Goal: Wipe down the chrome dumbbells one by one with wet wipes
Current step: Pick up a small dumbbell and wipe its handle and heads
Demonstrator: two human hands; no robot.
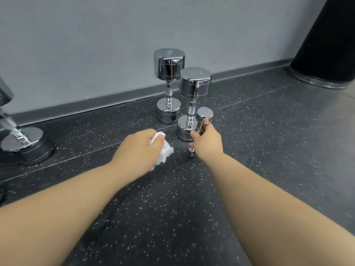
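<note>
My right hand (207,143) grips the handle of a small chrome dumbbell (204,114), held upright with its lower head just above or on the floor. My left hand (138,148) holds a crumpled white wet wipe (163,150) a short way to the left of it. Right behind the small one stands a medium chrome dumbbell (195,85) on end. A larger chrome dumbbell (169,64) stands upright behind that, close to the wall.
The floor is black speckled rubber (269,150). A grey wall with a dark baseboard (96,106) runs along the back. Another chrome dumbbell (21,139) stands at the far left edge. A black cylindrical column (326,54) rises at the right rear.
</note>
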